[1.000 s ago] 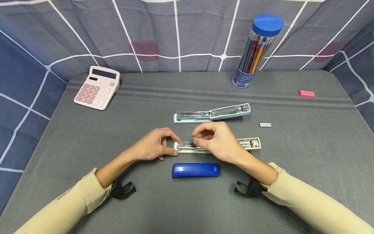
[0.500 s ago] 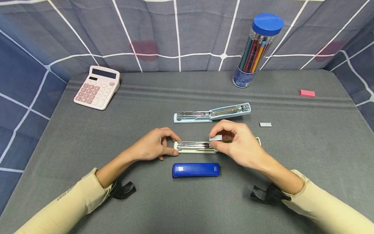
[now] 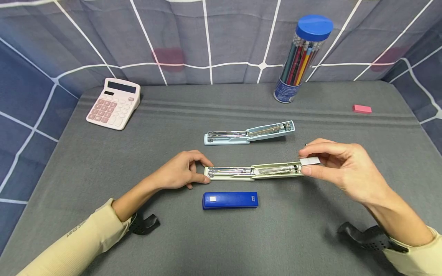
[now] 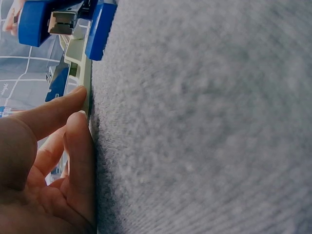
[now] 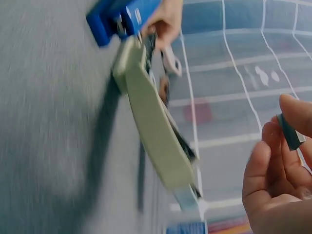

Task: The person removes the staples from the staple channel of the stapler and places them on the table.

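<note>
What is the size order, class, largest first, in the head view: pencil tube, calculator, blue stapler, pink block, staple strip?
Pencil tube
Calculator
Blue stapler
Pink block and staple strip: too alike to rank

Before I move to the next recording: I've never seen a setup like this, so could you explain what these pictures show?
There is no robot, just a person's left hand and right hand working over a gray table. The wide picture comes from a camera worn on the head; the two close ones come from a camera on each wrist, so they look tilted.

The left hand holds one end of an opened green stapler. The right hand's fingers pinch a staple strip. An open light-blue stapler lies beyond, and a closed blue stapler lies nearer the person. Farther back are a calculator, a pencil jar and a pink block.
</note>
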Demonstrator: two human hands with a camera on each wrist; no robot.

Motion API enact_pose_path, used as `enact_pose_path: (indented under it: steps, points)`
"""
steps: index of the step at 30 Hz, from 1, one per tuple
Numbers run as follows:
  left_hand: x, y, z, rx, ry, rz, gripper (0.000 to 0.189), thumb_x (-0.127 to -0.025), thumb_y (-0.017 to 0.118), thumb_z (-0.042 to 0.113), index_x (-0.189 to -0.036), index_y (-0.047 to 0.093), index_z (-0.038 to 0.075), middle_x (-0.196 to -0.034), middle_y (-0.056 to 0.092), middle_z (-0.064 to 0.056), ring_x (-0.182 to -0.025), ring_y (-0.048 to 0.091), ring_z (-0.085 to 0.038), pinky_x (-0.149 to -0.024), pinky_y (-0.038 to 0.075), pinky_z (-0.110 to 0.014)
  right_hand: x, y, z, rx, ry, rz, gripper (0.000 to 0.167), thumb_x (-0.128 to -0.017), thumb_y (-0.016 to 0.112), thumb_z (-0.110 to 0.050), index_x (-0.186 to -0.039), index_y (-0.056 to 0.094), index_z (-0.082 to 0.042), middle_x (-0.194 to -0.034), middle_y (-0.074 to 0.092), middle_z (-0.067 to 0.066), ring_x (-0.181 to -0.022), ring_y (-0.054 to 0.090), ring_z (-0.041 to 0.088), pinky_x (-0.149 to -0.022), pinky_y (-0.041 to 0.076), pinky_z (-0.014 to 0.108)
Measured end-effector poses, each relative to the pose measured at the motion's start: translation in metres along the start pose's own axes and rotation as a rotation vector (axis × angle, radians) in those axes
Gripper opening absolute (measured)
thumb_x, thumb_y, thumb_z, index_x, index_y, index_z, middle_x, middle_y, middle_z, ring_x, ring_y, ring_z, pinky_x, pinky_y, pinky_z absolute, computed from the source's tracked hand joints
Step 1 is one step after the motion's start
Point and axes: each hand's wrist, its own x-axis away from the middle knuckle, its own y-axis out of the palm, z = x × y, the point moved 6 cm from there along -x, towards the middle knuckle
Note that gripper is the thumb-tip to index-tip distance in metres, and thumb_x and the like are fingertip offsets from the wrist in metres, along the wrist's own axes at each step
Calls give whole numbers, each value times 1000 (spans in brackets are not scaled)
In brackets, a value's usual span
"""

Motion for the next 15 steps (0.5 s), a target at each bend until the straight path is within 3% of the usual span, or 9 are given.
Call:
enact_pose_path:
  steps: [4, 11, 15]
  points:
    - [0, 0, 0, -9, -10, 6, 32, -80, 83, 13, -109, 71, 7, -85, 59, -7, -45, 57, -19, -51, 52, -31, 13, -25, -1, 54, 12, 86, 34, -74, 64, 31, -105, 65, 17, -101, 65, 14, -92, 59, 17, -74, 48, 17]
    - [2, -1, 0, 13, -9, 22, 33, -78, 84, 11, -108, 72, 6, -98, 59, -8, -45, 57, -19, -48, 53, -31, 32, -57, 11, 445, 207, 207, 28, -79, 73, 16, -105, 69, 7, -99, 66, 5, -88, 61, 8, -77, 47, 11]
    - [2, 0, 0, 5, -12, 23, 32, -79, 84, 12, -108, 72, 7, -99, 59, -7, -45, 57, -19, -48, 52, -31, 43, -71, 30, 481, 289, 245, 25, -81, 75, 10, -105, 69, 5, -97, 68, -2, -87, 60, 5, -76, 46, 10]
